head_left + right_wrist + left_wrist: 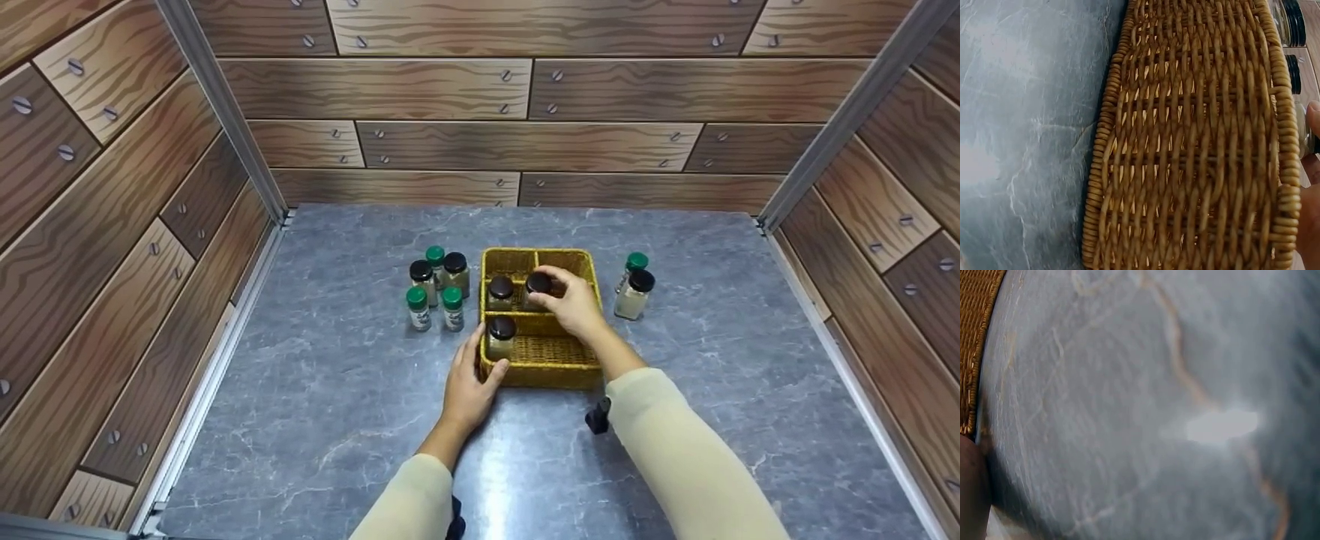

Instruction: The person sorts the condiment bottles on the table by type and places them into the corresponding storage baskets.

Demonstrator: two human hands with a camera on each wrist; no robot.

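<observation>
A wicker basket [551, 375] with compartments stands on the table, its woven side [1190, 135] filling much of the right wrist view. My right hand [577, 304] pinches a dark-lidded spice jar [538, 283] by its lid, in the right middle compartment. Left of it, another dark-lidded jar [500, 292] stands in the same row. A third dark-lidded jar [501, 336] is at the left of the wide front compartment. My left hand [469, 390] holds the basket's front left corner, thumb at the front rim and fingers along the left side.
Left of the basket stand several spice jars, some with green lids [452, 298] and two with black lids [454, 262]. To its right are a green-lidded jar [636, 262] and a black-lidded jar [634, 298]. Wood-patterned walls [525, 90] enclose the grey table [337, 360].
</observation>
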